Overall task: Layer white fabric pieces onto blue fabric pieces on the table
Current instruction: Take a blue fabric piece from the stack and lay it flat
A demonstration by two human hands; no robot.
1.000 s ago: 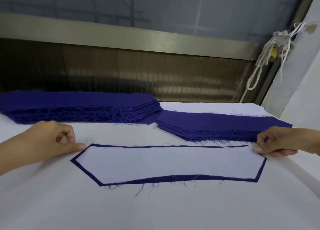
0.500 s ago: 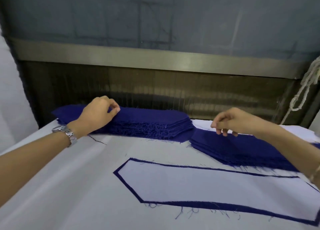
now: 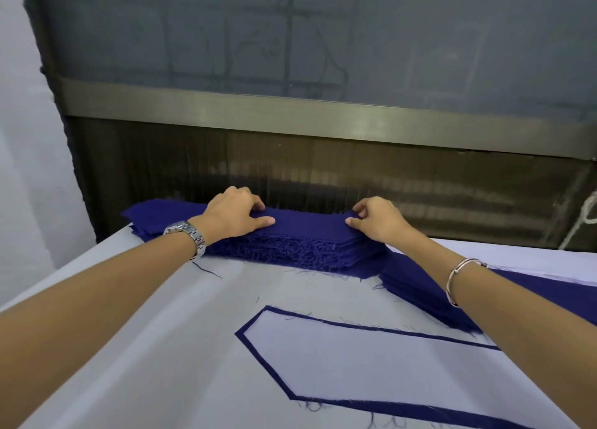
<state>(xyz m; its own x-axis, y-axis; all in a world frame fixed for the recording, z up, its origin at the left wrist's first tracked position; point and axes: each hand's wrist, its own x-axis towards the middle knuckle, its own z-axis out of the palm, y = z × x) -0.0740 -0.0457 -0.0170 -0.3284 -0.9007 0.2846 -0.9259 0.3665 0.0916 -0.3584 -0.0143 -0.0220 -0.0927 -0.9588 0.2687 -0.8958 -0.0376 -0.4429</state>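
Both hands at the blue stack [image 3: 300,231], centre frame.
We note left hand [image 3: 235,213] and right hand [image 3: 378,217] each pinching its top layer, fingers curled over the far edge.

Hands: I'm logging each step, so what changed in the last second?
Both hands left the layered piece and reached to the far blue stack, where the left hand and right hand grip its top layers. The layered piece and the other blue stack stayed put.

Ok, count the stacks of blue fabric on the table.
2. The tall stack is at the back, gripped by the left hand and right hand; the low stack is right of it, partly behind the forearm.
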